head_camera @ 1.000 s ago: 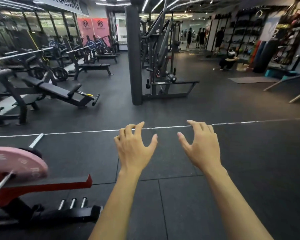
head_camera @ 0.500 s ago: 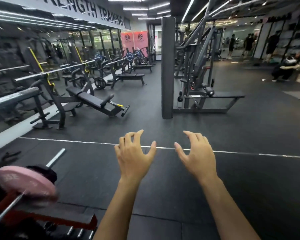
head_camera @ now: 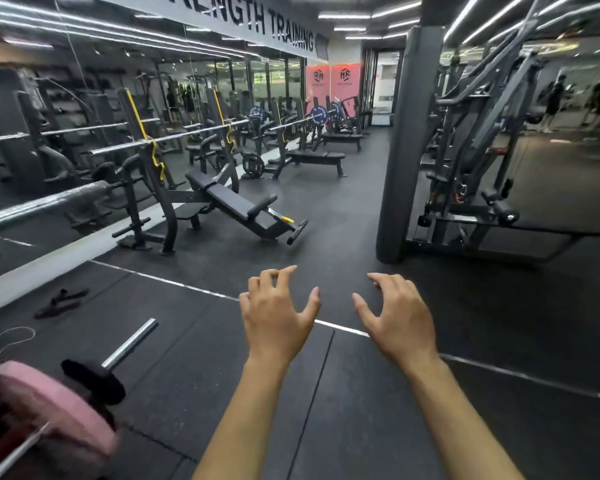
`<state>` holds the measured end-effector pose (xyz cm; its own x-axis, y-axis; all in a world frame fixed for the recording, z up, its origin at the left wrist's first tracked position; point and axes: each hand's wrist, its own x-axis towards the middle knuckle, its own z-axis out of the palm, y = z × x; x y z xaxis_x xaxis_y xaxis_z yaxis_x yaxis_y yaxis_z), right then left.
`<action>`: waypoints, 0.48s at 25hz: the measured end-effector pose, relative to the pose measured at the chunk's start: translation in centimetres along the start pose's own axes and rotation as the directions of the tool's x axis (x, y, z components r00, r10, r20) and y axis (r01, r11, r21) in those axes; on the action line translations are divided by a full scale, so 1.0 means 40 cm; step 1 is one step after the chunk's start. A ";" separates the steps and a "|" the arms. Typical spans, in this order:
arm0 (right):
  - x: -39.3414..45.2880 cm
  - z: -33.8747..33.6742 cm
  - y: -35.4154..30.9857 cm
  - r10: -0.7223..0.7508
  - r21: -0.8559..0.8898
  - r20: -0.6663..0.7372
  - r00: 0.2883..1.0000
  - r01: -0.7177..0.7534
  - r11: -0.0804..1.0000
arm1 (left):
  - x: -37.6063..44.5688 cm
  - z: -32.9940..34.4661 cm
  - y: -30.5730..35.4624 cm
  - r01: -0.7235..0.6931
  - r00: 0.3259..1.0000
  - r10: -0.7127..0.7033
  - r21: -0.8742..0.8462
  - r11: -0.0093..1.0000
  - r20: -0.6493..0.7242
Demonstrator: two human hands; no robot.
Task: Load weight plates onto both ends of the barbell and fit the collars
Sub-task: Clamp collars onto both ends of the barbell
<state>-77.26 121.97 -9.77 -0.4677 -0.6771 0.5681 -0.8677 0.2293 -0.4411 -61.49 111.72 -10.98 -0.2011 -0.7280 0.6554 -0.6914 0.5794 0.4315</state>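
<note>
A: What do the hands hold?
B: Nothing; the left hand [head_camera: 278, 320] and right hand [head_camera: 400, 320] hang open, fingers curled.
A: And the barbell [head_camera: 130, 344]?
B: Low left; a pink plate [head_camera: 54, 414] and black plate [head_camera: 92, 381] sit on it; benches [head_camera: 236, 204] stand beyond.

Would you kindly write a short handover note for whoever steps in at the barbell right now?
Left hand and right hand: both open and empty, held out over the floor, touching nothing.
Barbell: low at the left; its bare sleeve end points up and to the right.
Done: a pink plate and a small black plate sit on this end.
Left: no collar visible here. The other end is out of view, so check it, then fit collars.
</note>
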 end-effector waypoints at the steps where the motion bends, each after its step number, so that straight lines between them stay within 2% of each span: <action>1: 0.062 0.034 -0.008 -0.006 -0.002 0.010 1.000 0.006 1.000 | 0.060 0.026 -0.025 -0.001 1.000 0.000 -0.008 1.000 -0.009; 5: 0.292 0.199 -0.045 -0.031 0.033 -0.023 0.999 0.031 0.999 | 0.284 0.132 -0.148 0.019 0.999 -0.019 0.017 1.000 -0.044; 12: 0.570 0.496 -0.059 -0.100 0.083 0.018 0.995 0.099 0.992 | 0.516 0.316 -0.336 0.114 0.993 -0.111 0.103 0.988 -0.035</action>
<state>-82.55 92.10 -9.56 -0.3752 -0.7093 0.5968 -0.8926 0.1028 -0.4390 -65.12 84.25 -11.09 -0.0989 -0.7744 0.6250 -0.7779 0.4518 0.4367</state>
